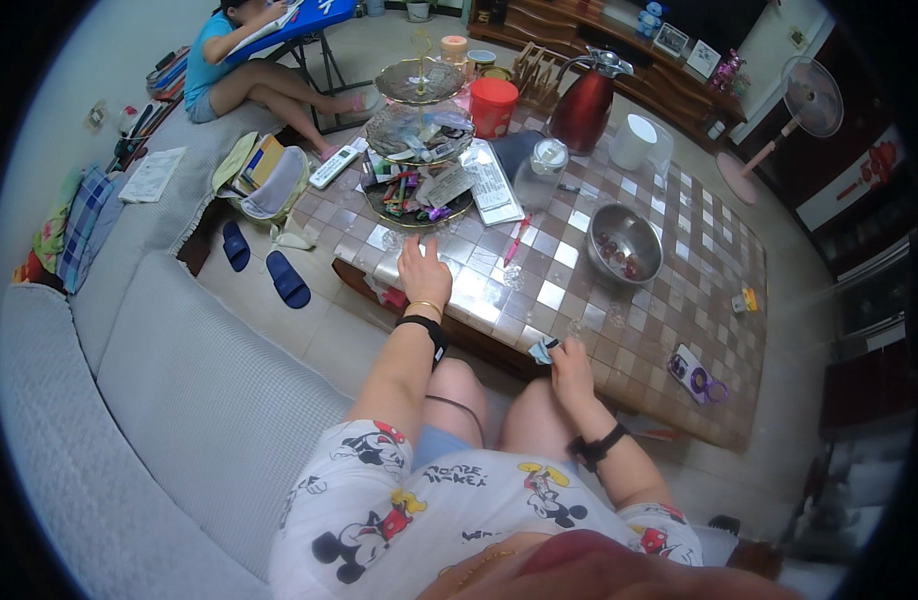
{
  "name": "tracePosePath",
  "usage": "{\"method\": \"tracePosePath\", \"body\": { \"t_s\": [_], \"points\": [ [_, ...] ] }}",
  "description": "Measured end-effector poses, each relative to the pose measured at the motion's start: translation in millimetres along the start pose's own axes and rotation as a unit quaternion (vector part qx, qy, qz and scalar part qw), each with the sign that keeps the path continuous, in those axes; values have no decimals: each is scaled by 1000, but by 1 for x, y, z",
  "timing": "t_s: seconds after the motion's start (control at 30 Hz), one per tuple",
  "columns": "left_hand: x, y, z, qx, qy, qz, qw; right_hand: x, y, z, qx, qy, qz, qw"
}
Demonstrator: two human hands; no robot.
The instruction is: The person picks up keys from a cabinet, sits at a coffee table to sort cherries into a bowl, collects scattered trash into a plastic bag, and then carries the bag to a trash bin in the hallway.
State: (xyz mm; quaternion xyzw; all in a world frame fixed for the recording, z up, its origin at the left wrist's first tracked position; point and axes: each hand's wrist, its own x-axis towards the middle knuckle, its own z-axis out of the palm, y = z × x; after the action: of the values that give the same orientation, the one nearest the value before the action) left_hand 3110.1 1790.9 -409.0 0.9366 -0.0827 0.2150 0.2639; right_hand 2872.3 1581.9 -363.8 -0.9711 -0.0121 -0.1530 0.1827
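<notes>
My left hand [426, 274] is at the near edge of the checkered coffee table [459, 274], fingers spread and holding nothing. Just beyond its fingertips stands a three-tier glass snack stand [421, 221], its lower tiers heaped with small wrapped items. Between the fingers of my right hand [573, 373] is a small light-blue crumpled piece [540, 351] with a dark part; its exact kind is unclear. A pink pen [517, 240] lies between the stand and a steel bowl [645, 264] of reddish round fruit. A white-and-purple phone [687, 373] lies to the right.
A red thermal jug [581, 109], a lidded clear pitcher [540, 172], a red canister [492, 109] and a white cylindrical container [633, 142] stand farther back. A remote control [334, 166] lies at the left. Blue slippers [288, 280] are on the floor. A person [218, 67] sits writing at a blue table.
</notes>
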Motion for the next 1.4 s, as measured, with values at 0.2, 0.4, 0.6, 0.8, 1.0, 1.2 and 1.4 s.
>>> {"method": "tracePosePath", "body": {
  "t_s": [0.2, 0.4, 0.6, 0.8, 1.0, 1.2, 1.4],
  "points": [
    [1, 3, 5, 11, 13, 5, 1000, 76, 58, 22, -20, 51, 0, 998],
    [-1, 0, 1, 6, 7, -7, 1000, 156, 77, 55, -79, 84, 56, 992],
    [-3, 1, -1, -6, 14, -8, 1000, 147, 57, 54, -108, 40, 93, 989],
    [-4, -7, 7, -7, 23, -6, 1000, 48, 7, 26, -17, 12, 56, 998],
    [2, 1, 6, -9, 2, 1, 1000, 44, 16, 31, -6, 9, 45, 999],
    [-6, -2, -1, 4, 11, -11, 1000, 137, 58, 59, -62, 86, 66, 992],
    [-3, 1, -4, -3, 15, -22, 1000, 207, 87, 71, -107, 94, 136, 980]
  ]
}}
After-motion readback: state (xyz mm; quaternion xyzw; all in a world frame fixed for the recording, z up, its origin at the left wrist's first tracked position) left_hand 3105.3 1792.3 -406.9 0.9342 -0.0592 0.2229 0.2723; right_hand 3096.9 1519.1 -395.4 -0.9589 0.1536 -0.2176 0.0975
